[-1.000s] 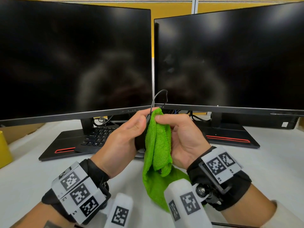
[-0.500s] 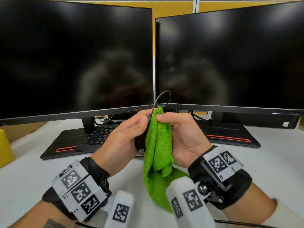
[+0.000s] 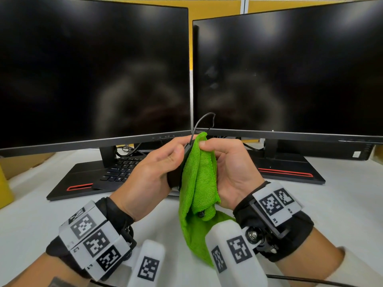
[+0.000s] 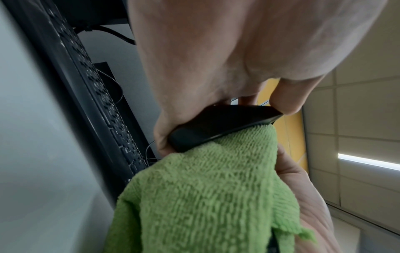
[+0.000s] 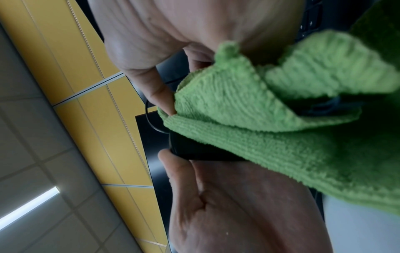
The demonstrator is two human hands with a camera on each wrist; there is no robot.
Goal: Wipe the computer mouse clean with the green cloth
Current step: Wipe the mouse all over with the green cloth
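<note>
My left hand grips a black wired computer mouse above the desk; only a dark sliver shows between the hands in the head view. In the left wrist view the mouse lies between palm and fingertip. My right hand holds the green cloth folded against the mouse's side, thumb pinching its top edge. The cloth's lower end hangs down to the table. The mouse cable loops up in front of the monitors.
Two dark monitors stand close behind the hands on black bases with red stripes. A black keyboard sits on the left base. The white table extends on both sides. A yellow object is at the left edge.
Both hands stay together on the mouse and cloth, shifting only slightly; the cable loop has drifted a little to the right.
</note>
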